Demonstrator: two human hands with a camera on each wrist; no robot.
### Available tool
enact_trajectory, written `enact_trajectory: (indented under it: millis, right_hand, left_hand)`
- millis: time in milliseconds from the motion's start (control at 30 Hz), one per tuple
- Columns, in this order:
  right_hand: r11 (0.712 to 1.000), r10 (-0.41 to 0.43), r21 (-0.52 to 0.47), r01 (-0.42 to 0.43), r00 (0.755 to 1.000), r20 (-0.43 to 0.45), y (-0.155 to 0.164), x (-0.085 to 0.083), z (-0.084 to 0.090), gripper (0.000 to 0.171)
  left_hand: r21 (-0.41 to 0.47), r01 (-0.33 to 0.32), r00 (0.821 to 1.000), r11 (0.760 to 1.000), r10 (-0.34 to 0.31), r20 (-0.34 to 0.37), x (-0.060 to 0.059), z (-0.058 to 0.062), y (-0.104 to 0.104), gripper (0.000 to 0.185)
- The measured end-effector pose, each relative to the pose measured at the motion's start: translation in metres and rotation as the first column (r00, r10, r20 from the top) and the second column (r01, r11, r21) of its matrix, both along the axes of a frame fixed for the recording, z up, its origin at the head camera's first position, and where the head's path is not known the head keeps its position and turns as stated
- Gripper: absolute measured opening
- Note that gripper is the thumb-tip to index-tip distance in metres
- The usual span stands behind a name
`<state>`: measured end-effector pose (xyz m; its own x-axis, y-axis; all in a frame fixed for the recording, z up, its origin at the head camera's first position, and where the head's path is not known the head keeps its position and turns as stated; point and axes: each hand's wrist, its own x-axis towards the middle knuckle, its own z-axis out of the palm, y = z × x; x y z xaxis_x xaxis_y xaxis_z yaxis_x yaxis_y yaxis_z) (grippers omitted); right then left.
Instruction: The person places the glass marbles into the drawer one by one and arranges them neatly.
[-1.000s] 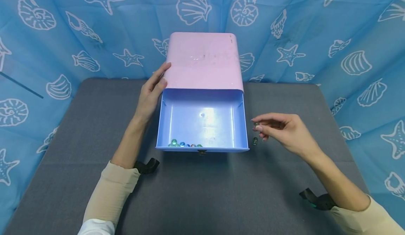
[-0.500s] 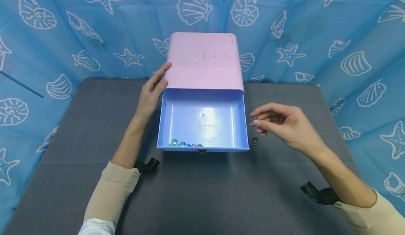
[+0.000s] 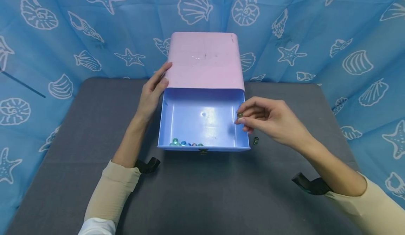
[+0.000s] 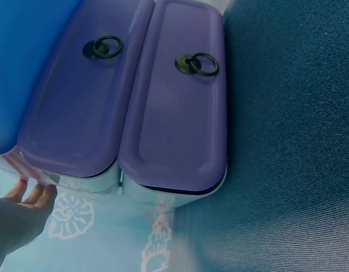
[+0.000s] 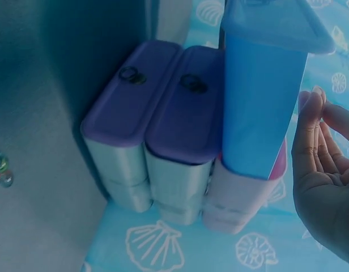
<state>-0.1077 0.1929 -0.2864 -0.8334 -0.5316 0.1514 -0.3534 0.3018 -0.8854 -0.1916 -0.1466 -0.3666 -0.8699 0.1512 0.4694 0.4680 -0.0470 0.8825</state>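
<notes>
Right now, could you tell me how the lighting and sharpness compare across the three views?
Head view: evenly lit and sharp, with a glare patch on the blue drawer floor. Left wrist view: dim, bluish, and the left hand is soft. Right wrist view: dark, and the right hand is shadowed.

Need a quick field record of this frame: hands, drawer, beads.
left hand: rests open against the left side of the pink case
right hand: pinches a bead at the drawer's right wall
drawer: blue, pulled out toward the person
beads in drawer: row along the front wall
bead on table: right of the drawer's front corner
table: grey
</notes>
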Motion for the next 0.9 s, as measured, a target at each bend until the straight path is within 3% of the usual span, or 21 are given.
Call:
enact_trajectory:
  millis: [567,900]
  right_hand:
    - [0.996,0.089,0.005,-0.089,0.996,-0.014,-0.042,-0.016,0.003,0.014]
    - [0.996,0.088,0.028,-0.088,0.996,0.012,-0.064,-0.024,0.005,0.014]
  left_hand:
    - [-0.022,-0.037,0.999,0.999,0.038,0.021,0.002,-0.001,-0.001,0.048]
    - [-0.030,-0.017,1.000,0.999,0.016,-0.012,0.000,0.000,-0.001,0.048]
